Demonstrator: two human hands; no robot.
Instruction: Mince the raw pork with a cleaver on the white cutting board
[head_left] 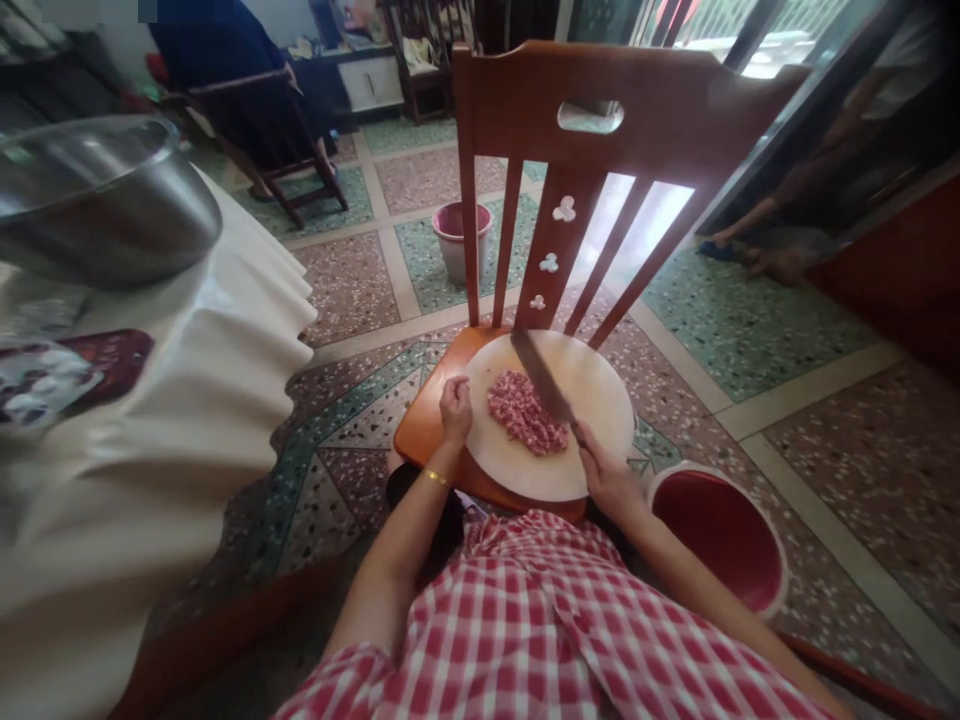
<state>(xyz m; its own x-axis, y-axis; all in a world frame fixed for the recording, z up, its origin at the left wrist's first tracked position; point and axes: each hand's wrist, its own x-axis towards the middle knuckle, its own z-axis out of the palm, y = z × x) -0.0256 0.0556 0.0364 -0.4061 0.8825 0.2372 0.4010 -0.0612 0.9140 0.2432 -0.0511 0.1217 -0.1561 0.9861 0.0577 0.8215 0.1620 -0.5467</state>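
Note:
A heap of minced meat lies on a round, pale chopping board, which rests on the seat of a wooden chair. My right hand is wrapped round the handle of a cleaver. Its blade slants away to the upper left, over the board at the right edge of the meat. At the board's left rim is my left hand, its fingers curled closed. Whether those fingers grip the rim or anything small cannot be made out.
A red-lined bucket stands at the right, another bin behind the chair. On the left, a cloth-covered table bears a large metal bowl. One person sits at the back; another person's arm reaches toward the floor at right.

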